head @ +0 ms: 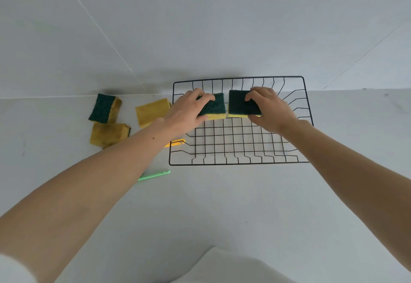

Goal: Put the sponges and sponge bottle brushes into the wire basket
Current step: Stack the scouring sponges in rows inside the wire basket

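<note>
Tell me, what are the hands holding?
Each holds a sponge over the basket: left hand on the left sponge, right hand on the right sponge, fingers on top, thumbs underneath.

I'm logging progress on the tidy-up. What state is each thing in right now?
Wire basket: upright on the table, near half bare.
Left hand: gripping a green-topped sponge inside the basket.
Right hand: gripping a second sponge beside it.
Three worn sponges: loose on the table, left of the basket.
Yellow handle, green handle: on the table, mostly hidden by the left forearm.
</note>
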